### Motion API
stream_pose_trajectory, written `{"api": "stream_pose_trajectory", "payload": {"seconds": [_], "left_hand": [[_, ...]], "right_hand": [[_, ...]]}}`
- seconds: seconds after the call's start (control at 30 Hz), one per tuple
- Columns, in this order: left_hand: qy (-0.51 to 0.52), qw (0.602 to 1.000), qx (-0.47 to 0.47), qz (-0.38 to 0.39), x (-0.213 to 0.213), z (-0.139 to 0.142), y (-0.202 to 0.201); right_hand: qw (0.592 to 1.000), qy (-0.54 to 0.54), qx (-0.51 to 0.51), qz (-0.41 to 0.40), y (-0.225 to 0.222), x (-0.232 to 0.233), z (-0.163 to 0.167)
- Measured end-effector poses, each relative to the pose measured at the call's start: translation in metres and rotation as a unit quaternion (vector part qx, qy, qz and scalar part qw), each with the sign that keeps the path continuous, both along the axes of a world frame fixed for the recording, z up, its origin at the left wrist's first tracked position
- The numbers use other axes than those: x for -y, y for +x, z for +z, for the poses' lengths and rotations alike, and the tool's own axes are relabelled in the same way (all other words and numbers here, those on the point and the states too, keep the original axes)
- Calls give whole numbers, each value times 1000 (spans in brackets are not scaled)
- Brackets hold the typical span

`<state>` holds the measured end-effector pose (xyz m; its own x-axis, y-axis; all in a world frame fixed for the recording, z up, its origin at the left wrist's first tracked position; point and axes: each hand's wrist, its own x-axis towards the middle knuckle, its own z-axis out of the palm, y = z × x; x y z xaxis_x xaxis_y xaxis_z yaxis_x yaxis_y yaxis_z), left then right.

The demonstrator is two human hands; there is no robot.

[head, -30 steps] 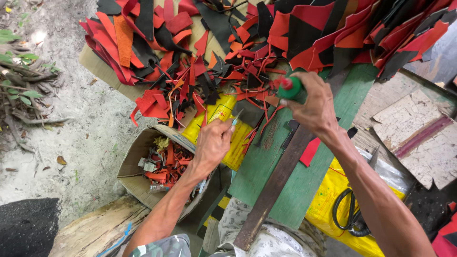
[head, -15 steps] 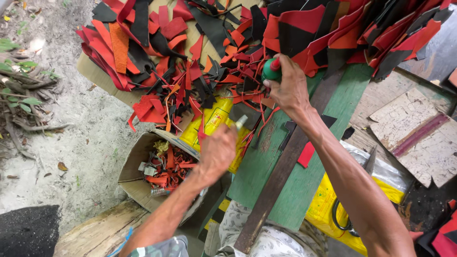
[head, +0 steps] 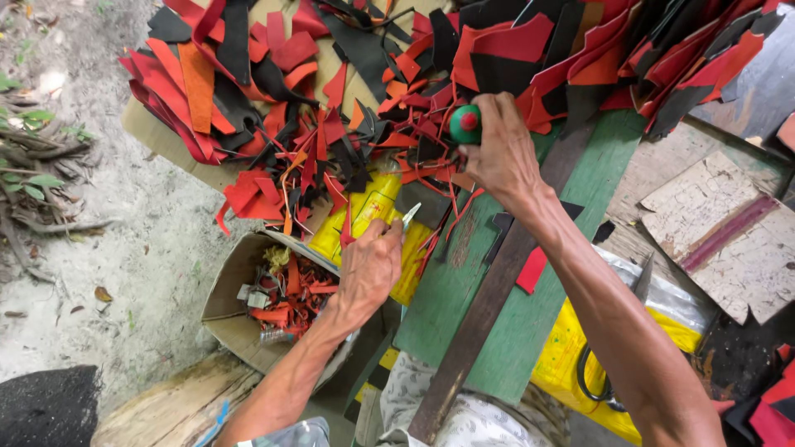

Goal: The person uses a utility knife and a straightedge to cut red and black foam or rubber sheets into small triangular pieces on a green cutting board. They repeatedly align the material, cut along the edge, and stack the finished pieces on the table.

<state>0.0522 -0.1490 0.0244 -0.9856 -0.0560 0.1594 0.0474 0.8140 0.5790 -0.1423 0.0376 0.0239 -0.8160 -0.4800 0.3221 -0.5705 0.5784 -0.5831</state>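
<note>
At nine o'clock lies sandy ground (head: 124, 248) with a few dry leaves, and just right of it, toward seven o'clock, stands one open cardboard box (head: 228, 310) holding red scraps and some small metal bits. Above the box, my left hand (head: 368, 269) is curled tight around a thin metal blade (head: 411, 215), whose pale tip pokes out past my thumb toward one o'clock; it rests against one yellow sheet (head: 373, 207) with print on it. From ten to two o'clock spreads a big heap of red, orange and black scraps (head: 331, 108), too many to count. Near twelve o'clock my right hand (head: 501, 153) is closed around one round green knob with a red centre (head: 465, 122), held at the edge of the heap; what the knob belongs to I cannot tell. Under that hand runs one green board (head: 497, 331), crossed by one long dark wooden strip (head: 489, 306) slanting from six toward one o'clock. At four o'clock lies a yellow bag (head: 571, 356).
</note>
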Motion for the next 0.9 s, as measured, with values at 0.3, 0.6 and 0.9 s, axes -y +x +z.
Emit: {"api": "stream_pose_trajectory", "payload": {"seconds": [0.3, 0.6, 0.9], "left_hand": [[-5, 1000, 16, 12, 1, 0, -1], [-57, 997, 31, -44, -10, 2, -3], [-63, 993, -78, -58, 0, -12, 4]], "right_hand": [[991, -43, 124, 17, -6, 38, -11], [994, -55, 93, 14, -8, 18, -16], [990, -74, 115, -25, 33, -28, 7]]}}
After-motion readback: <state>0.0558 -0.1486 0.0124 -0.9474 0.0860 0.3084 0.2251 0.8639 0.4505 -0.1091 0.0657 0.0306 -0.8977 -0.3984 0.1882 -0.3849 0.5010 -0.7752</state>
